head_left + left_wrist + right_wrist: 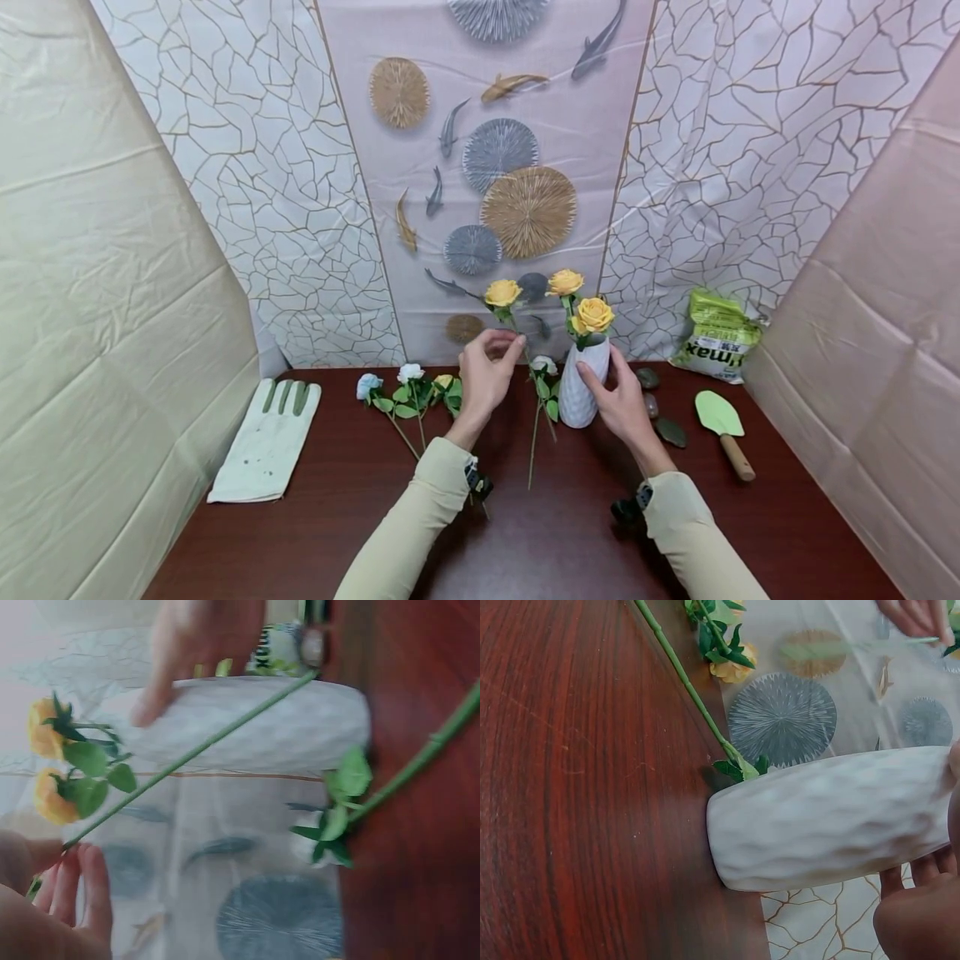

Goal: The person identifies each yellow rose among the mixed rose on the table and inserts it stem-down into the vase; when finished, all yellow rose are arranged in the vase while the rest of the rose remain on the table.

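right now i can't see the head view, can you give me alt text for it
A person's left hand pinches a yellow rose stem beside a white vase that the right hand grips; the vase already holds two yellow roses. More flowers, a glove and a trowel lie on the dark wooden table.

I see a dark wooden desk (540,542) carrying a white vase (581,392), loose flowers (408,392) left, glove (266,442) far left, trowel (723,421), stones (660,408) and green bag (716,333) right.
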`<state>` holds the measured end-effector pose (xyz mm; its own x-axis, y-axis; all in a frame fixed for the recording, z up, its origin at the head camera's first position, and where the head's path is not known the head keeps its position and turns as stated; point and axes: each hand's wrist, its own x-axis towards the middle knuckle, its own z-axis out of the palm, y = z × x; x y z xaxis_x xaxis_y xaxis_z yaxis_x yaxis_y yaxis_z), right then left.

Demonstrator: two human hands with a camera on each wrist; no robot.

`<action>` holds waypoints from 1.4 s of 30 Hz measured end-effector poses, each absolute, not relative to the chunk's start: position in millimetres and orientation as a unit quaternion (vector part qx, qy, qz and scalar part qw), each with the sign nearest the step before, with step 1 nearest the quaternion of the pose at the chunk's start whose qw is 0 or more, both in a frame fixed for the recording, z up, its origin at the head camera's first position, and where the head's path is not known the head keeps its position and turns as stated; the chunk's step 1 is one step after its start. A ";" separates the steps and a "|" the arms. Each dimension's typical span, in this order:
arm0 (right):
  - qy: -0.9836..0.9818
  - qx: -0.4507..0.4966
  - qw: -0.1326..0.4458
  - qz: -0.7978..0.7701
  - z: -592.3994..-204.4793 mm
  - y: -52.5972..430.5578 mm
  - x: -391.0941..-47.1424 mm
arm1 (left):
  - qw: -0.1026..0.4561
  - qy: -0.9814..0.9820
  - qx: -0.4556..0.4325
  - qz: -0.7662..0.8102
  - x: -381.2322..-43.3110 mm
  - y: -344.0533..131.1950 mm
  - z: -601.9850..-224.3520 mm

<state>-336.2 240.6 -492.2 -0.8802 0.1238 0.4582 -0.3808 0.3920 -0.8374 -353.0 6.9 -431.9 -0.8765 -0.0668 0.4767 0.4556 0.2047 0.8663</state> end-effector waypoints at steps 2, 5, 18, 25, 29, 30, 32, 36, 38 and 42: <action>-0.800 0.081 0.230 0.548 -493.4 241.1 -336.5 | 0.238 -0.714 -0.131 -0.645 -353.9 8.4 -421.3; -0.797 0.079 0.226 0.554 -493.3 241.2 -336.2 | 0.272 -0.669 -0.134 -0.678 -355.3 10.1 -404.6; -0.800 0.088 0.213 0.554 -475.6 234.3 -322.8 | 0.344 -0.577 -0.146 -0.726 -335.3 21.3 -342.8; -0.808 0.083 0.205 0.546 -463.3 230.8 -312.3 | 0.367 -0.566 -0.155 -0.722 -333.4 25.2 -341.0; -0.807 0.080 0.206 0.547 -462.7 231.7 -312.0 | 0.357 -0.571 -0.172 -0.719 -331.4 30.6 -344.4; -0.806 0.080 0.206 0.549 -462.9 232.1 -312.2 | 0.351 -0.575 -0.173 -0.718 -330.9 32.3 -345.8; -0.805 0.081 0.203 0.551 -463.1 232.4 -312.6 | 0.341 -0.584 -0.174 -0.716 -332.9 36.8 -351.1; -0.803 0.080 0.208 0.552 -463.9 232.3 -313.2 | 0.324 -0.608 -0.172 -0.704 -343.5 47.5 -368.4; -0.804 0.081 0.213 0.550 -463.9 231.9 -313.3 | 0.314 -0.618 -0.171 -0.701 -349.8 52.4 -377.5; -0.803 0.080 0.212 0.551 -463.6 230.9 -313.4 | 0.289 -0.622 -0.176 -0.706 -357.4 58.6 -390.6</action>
<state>-313.4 230.9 -463.6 -0.8971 0.1051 0.4292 -0.3626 0.3800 -0.8509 -357.4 58.6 -390.6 -0.7717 -0.1893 0.6072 0.6262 -0.0592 0.7774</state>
